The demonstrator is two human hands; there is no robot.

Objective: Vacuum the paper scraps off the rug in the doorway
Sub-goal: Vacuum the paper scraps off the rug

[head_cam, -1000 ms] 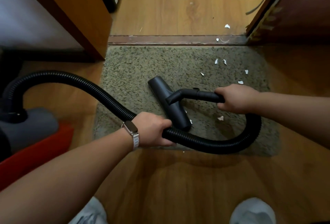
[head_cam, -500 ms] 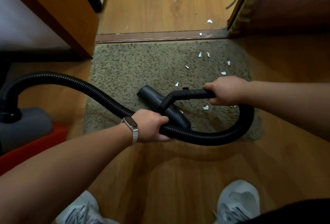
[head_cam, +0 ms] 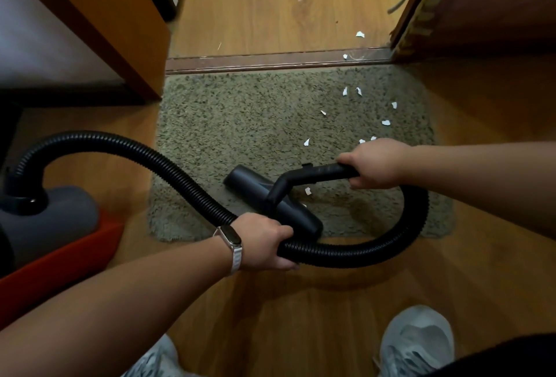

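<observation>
1. Head view: the right hand (head_cam: 376, 163) grips the wand handle (head_cam: 328, 170); the nozzle (head_cam: 270, 199) lies on the rug (head_cam: 240, 118).
2. The left hand (head_cam: 264, 244) grasps the hose (head_cam: 361, 251).
3. Paper scraps (head_cam: 386, 122) dot the rug's right side, some at the threshold (head_cam: 255, 62).

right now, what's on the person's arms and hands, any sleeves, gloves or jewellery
Both forearms are bare, with no sleeves in view and no gloves. The left hand has a slim fitness band at its wrist: a dark oblong face on a pale, whitish strap. The right hand shows no ring, watch or band.
</observation>
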